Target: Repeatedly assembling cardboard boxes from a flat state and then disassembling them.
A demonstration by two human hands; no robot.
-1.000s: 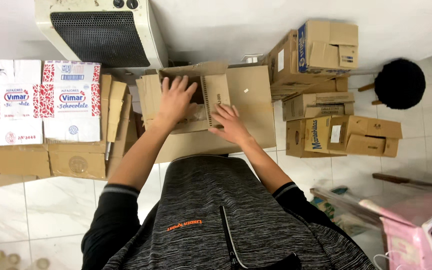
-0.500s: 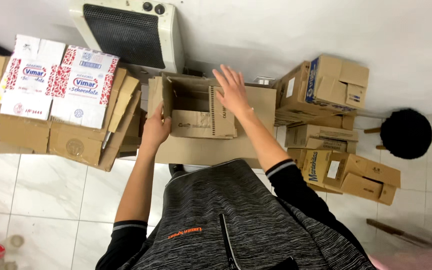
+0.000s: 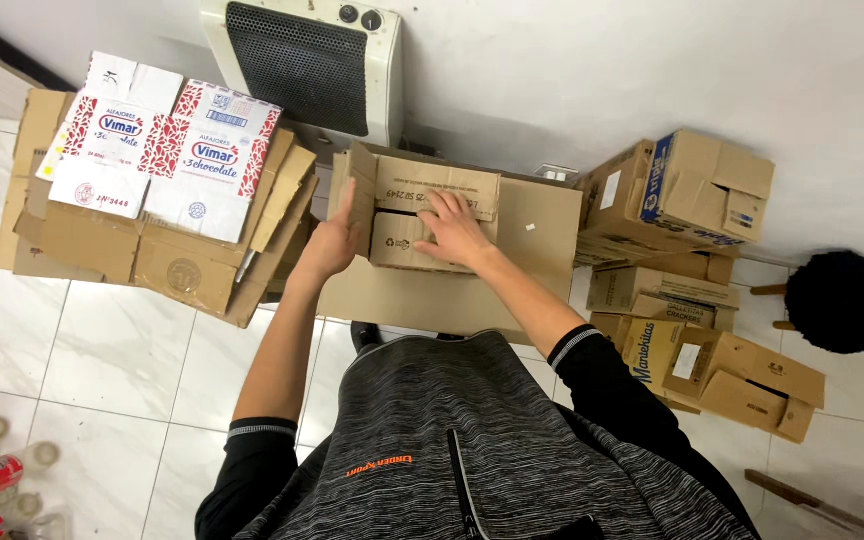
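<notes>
Below the white heater (image 3: 317,60), your open cardboard box (image 3: 432,225) sits on the floor. Your right hand (image 3: 455,230) has come down from the far flap and now lies flat on the inner flaps, fingers spread. Your left hand (image 3: 332,240) still grips the left flap. The flaps look nearly folded shut.

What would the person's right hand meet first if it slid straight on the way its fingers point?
Probably the upright back flap of the cardboard box; the right hand already lies flat on an inner flap, though depth is unclear.
</notes>
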